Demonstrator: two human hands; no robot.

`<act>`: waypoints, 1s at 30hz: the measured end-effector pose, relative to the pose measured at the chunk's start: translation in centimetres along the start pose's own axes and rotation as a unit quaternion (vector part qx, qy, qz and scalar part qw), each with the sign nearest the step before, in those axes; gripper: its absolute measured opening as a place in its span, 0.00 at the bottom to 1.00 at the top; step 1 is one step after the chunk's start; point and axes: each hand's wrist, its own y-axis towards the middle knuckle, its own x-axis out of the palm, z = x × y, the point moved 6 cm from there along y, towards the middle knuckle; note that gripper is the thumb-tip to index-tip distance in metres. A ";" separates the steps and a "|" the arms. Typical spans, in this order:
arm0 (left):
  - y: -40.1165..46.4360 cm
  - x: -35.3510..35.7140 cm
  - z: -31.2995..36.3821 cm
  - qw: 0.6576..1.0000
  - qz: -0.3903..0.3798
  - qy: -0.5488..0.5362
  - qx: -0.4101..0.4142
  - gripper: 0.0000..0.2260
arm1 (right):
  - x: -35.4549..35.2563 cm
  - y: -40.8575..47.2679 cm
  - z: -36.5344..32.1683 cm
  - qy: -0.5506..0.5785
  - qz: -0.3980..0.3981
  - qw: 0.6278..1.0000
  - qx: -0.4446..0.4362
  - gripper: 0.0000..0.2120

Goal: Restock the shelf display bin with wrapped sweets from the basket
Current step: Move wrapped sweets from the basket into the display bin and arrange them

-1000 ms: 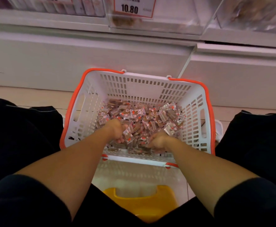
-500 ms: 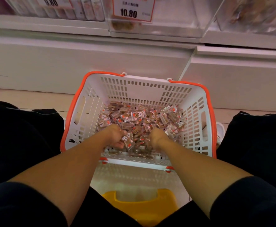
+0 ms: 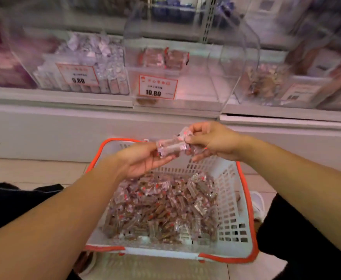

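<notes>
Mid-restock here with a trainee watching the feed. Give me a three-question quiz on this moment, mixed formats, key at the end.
1. True or false: both hands are down in the basket.
2. Multiple choice: what price shows on the tag of the nearly empty clear bin? A 9.80; B 10.80; C 12.80.
3. Short answer: what do the hands hold, and where?

Key:
1. False. The left hand and right hand are raised above the basket's far rim.
2. B, on the price tag.
3. A bunch of wrapped sweets, held between both hands, in front of the shelf base and below the bin.
</notes>
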 end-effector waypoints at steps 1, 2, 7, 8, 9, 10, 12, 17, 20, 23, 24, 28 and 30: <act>-1.0 2.0 1.8 0.999 -0.041 -0.010 -0.006 0.12 | -0.7 -0.7 -1.7 0.029 0.028 0.999 -0.027 0.03; -1.9 3.6 3.4 0.997 -0.071 -0.010 -0.011 0.14 | -1.3 -1.4 -3.1 0.043 0.052 0.996 -0.054 0.03; -6.7 8.0 8.6 0.985 -0.155 0.010 -0.069 0.20 | -4.0 -4.6 -8.0 0.006 0.115 0.984 -0.134 0.05; -7.3 8.1 8.9 0.985 -0.154 0.019 -0.081 0.20 | -4.1 -5.0 -8.6 -0.016 0.117 0.982 -0.148 0.04; -7.9 8.1 9.0 0.984 -0.150 0.034 -0.087 0.21 | -4.0 -5.2 -9.1 -0.039 0.119 0.979 -0.161 0.02; -8.2 8.1 9.0 0.984 -0.148 0.054 -0.088 0.21 | -3.7 -5.2 -9.5 -0.060 0.121 0.976 -0.174 0.03; -8.6 8.1 8.8 0.981 -0.149 0.091 -0.080 0.20 | -2.9 -4.9 -10.0 -0.093 0.120 0.969 -0.195 0.06; -8.3 9.5 8.3 0.979 -0.150 0.127 -0.060 0.16 | -2.4 -3.9 -10.8 -0.191 0.140 0.944 -0.229 0.05; -7.9 9.1 7.9 0.984 -0.124 0.125 -0.038 0.14 | -2.7 -4.1 -11.5 -0.216 0.153 0.934 -0.240 0.04; -7.4 8.6 8.3 0.987 -0.092 0.129 -0.005 0.17 | -4.7 -5.2 -12.9 -0.277 0.181 0.910 -0.249 0.09; -7.3 8.5 8.7 0.989 -0.077 0.127 0.007 0.17 | -5.3 -5.4 -13.0 -0.286 0.149 0.917 -0.235 0.10; -7.0 8.4 9.1 0.994 -0.067 0.079 0.025 0.21 | -4.3 -5.8 -11.3 -0.131 0.003 0.976 -0.175 0.16; -7.3 8.8 9.0 0.994 -0.090 0.061 0.024 0.20 | -3.9 -5.4 -10.8 -0.095 0.059 0.974 -0.196 0.18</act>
